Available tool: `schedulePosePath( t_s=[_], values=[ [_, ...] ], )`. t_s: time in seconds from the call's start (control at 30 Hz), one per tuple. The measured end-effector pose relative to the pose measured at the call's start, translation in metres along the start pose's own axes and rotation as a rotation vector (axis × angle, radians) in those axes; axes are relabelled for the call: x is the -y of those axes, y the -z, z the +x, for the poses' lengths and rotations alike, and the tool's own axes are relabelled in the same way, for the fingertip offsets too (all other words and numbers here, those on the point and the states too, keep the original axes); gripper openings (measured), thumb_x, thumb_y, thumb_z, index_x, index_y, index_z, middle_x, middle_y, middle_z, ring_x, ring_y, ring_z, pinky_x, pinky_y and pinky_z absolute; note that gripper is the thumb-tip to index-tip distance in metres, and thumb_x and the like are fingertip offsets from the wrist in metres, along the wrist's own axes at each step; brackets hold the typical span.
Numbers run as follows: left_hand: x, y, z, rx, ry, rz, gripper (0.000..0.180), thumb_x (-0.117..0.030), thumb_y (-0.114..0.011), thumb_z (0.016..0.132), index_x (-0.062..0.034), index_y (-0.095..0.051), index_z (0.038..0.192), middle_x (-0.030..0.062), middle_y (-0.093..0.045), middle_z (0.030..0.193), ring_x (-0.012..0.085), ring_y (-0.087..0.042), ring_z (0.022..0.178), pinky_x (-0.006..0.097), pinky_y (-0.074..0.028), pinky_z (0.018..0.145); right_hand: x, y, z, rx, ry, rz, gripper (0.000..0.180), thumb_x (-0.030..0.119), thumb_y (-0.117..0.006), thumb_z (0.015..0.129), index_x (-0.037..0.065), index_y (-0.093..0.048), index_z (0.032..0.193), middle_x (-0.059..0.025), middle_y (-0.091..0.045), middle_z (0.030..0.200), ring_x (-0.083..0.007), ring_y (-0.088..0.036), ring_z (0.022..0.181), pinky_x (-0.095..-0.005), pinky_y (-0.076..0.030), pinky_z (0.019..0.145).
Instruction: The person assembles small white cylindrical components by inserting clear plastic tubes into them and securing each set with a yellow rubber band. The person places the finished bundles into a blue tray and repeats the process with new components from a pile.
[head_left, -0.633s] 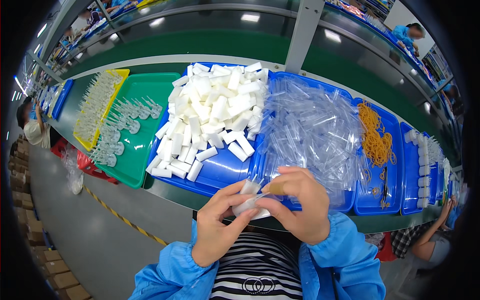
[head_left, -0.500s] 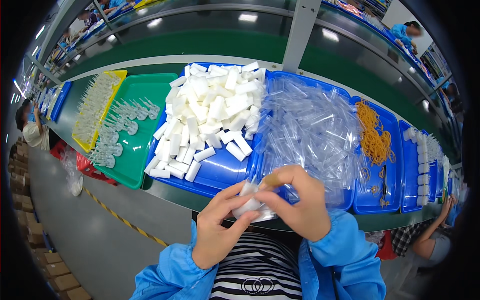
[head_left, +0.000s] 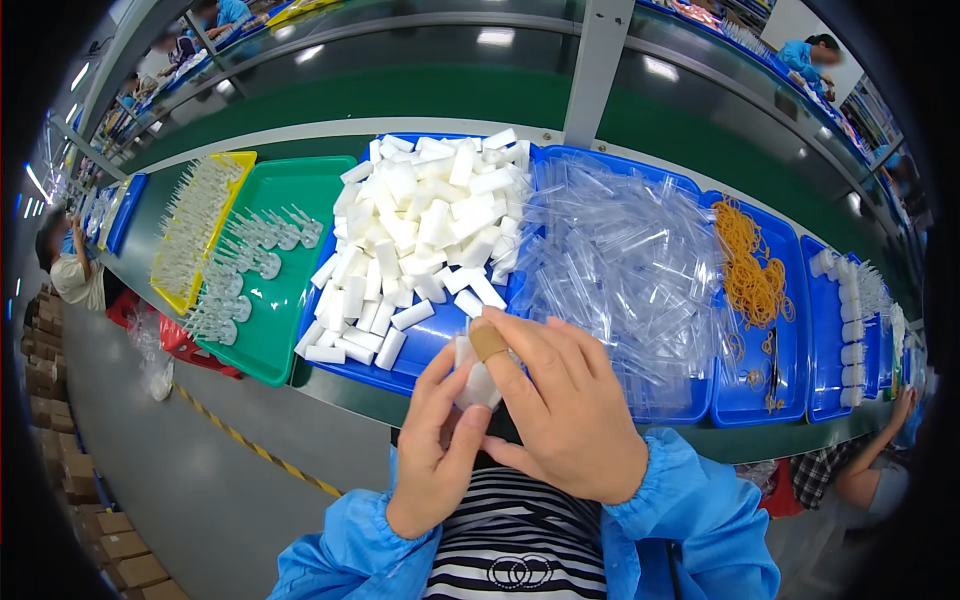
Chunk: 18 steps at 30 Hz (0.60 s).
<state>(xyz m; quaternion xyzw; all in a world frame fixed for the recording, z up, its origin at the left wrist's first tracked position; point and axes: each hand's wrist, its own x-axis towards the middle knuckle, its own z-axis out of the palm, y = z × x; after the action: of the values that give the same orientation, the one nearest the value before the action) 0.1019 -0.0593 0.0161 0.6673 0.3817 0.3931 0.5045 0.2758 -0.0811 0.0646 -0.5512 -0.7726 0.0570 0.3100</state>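
Note:
My left hand [head_left: 440,430] holds a whitish bundle [head_left: 479,388] with thumb and fingers wrapped round its side. It looks like white foam pieces, perhaps with clear film about them; its lower part is hidden. Over it from the right comes my right hand [head_left: 555,405], with a tan wrap on one finger, its fingertips pressed to the bundle's far end. Just beyond my hands lies a blue tray [head_left: 425,345] heaped with white foam cylinders [head_left: 400,235]. Clear plastic sleeves [head_left: 625,270] fill the blue tray right of it.
Orange rubber bands [head_left: 752,270] and scissors lie in a narrower blue tray [head_left: 790,350] at the right. Farther right stand white rolled pieces [head_left: 853,335]. At left, a green tray [head_left: 275,340] and yellow tray [head_left: 238,172] hold clear spiky parts. A metal post [head_left: 597,75] rises behind.
My right hand has come left over the bundle, its back now turned up and its fingers covering the top. The bundle and my left hand have shifted slightly left.

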Motion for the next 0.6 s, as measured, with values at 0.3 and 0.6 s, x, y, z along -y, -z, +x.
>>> schedulePosePath(
  t_s=[0.3, 0.6],
  values=[
    [-0.008, -0.003, -0.003, 0.095, 0.056, -0.285, 0.052, -0.006, -0.055, 0.100, 0.0042, -0.037, 0.148, 0.0235, -0.035, 0.153, 0.0290, -0.049, 0.133, 0.037, -0.048, 0.101, -0.017, -0.006, -0.006, -0.054, 0.073, -0.034, 0.073, 0.030, -0.086, 0.067, 0.000, -0.057, 0.127, -0.0147, -0.061, 0.127, -0.0302, -0.062, 0.112, -0.0472, -0.048, 0.099],
    [-0.016, 0.010, 0.006, 0.248, 0.594, -0.792, 0.054, -0.034, -0.051, 0.105, 0.0038, -0.042, 0.143, 0.0149, -0.059, 0.131, 0.0226, -0.060, 0.119, 0.037, -0.049, 0.101, -0.016, 0.001, -0.005, -0.092, 0.073, 0.301, 0.068, 0.024, -0.089, 0.064, 0.001, -0.060, 0.121, -0.0128, -0.066, 0.120, -0.0294, -0.066, 0.104, -0.0443, -0.052, 0.091]
  ],
)
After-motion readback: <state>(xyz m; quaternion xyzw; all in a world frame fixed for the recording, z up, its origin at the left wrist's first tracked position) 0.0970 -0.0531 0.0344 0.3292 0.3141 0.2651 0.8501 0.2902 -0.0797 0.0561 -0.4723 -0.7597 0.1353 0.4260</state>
